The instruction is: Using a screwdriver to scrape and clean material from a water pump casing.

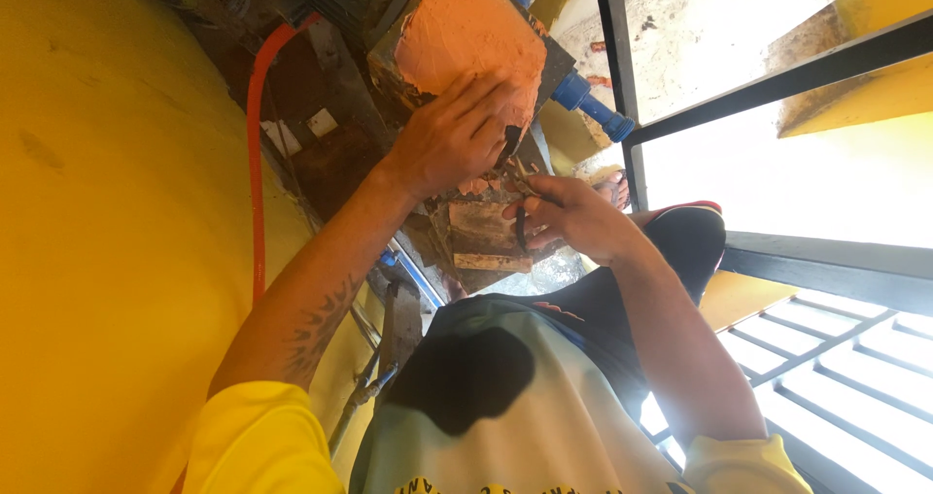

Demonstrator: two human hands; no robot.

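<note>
A: Where is the block [476,37] and what are the hands doing?

B: The orange-coated block sits at the top middle of the view, against a rusty metal frame [481,232]. The left hand [452,139] lies flat on the block's lower edge, fingers spread, pressing rather than gripping. The right hand [569,217] is just below and right of the block, clenched around a small dark-handled tool [520,224] whose tip points up at that same edge.

A: How does the block handle?

B: I judge it heavy and stiff, like a cast or mortar-covered piece. The orange skin looks rough and crumbly; it is chipped along the lower edge, so it may flake under the tool. Not slippery.

A: Where to hold it?

B: On the broad face or the sides, away from the broken edge. A red hose [255,164] runs left of the block, blue pipe fittings [588,101] to its right; best kept clear of both.
</note>
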